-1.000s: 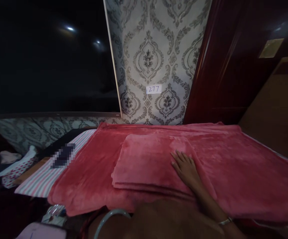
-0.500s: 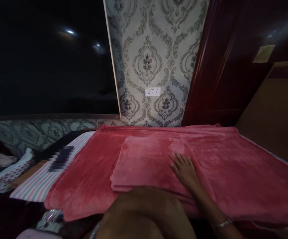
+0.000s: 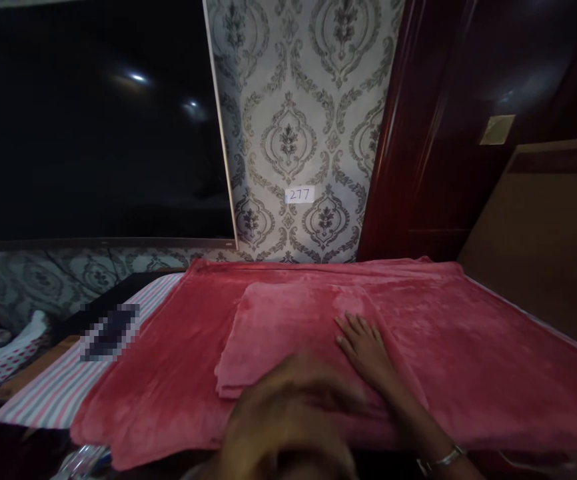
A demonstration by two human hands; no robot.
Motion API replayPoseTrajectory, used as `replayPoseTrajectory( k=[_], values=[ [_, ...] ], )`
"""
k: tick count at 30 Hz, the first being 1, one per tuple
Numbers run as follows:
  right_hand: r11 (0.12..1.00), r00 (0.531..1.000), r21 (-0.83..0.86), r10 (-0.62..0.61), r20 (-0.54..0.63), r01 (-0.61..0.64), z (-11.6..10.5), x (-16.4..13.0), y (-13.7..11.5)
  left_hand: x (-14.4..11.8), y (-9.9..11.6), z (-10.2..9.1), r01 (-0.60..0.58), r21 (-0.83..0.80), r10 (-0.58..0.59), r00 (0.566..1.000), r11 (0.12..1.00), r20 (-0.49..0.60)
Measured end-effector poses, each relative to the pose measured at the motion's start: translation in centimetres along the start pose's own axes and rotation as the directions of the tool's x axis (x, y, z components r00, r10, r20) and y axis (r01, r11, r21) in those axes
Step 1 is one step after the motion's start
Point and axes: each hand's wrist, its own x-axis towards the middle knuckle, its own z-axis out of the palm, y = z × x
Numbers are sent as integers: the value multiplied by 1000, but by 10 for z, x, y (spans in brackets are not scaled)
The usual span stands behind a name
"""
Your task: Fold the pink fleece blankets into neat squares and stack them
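My right hand (image 3: 366, 350) lies flat, fingers stretched out, on the right part of a folded pink plush blanket (image 3: 278, 320). A silver bracelet is on that wrist. Beneath the folded piece a larger pink plush cloth (image 3: 168, 347) is spread over the surface. Close to the camera, at the bottom middle, my left hand (image 3: 293, 420) is raised and blurred. It hides the near edge of the folded blanket, and its fingers cannot be made out clearly.
A striped cloth (image 3: 53, 383) with a pixelated dark object (image 3: 111, 333) on it shows at the left. A large dark screen (image 3: 93, 133) stands behind, beside patterned wallpaper with a "277" label (image 3: 299, 195). A cardboard box (image 3: 543, 233) stands at the right.
My left hand has turned and shifted near the camera, now more blurred. My right hand stays on the folded blanket. The view has tilted slightly up and to the right.
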Motion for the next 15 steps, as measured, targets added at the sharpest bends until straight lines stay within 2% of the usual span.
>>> replayPoseTrajectory(
  k=[2, 3, 5, 8, 10, 15],
  values=[
    [1000, 1000, -12, 13, -29, -13, -10, 0, -4, 19, -27, 19, 11, 14, -10, 1000, 1000, -14],
    [1000, 999, -21, 13, -47, -14, -15, 0, -6, 26, -44, 30, 19, 71, -21, 1000, 997, 21],
    [1000, 998, -31, 2, -69, -4, -20, -4, -9, 31, -78, 51, 113, 294, -154, 981, 949, 119],
    [999, 999, -29, -31, -31, 30, -18, -15, -13, 18, -123, 73, 208, 555, -402, 880, 805, 253],
    [999, 999, -13, -42, 29, 42, -11, -24, -15, 2, -145, 82, 230, 612, -479, 832, 757, 279],
    [999, 998, 14, -33, 62, 32, 2, -36, -15, -28, -171, 95, 197, 622, -441, 857, 758, 266]
  ],
)
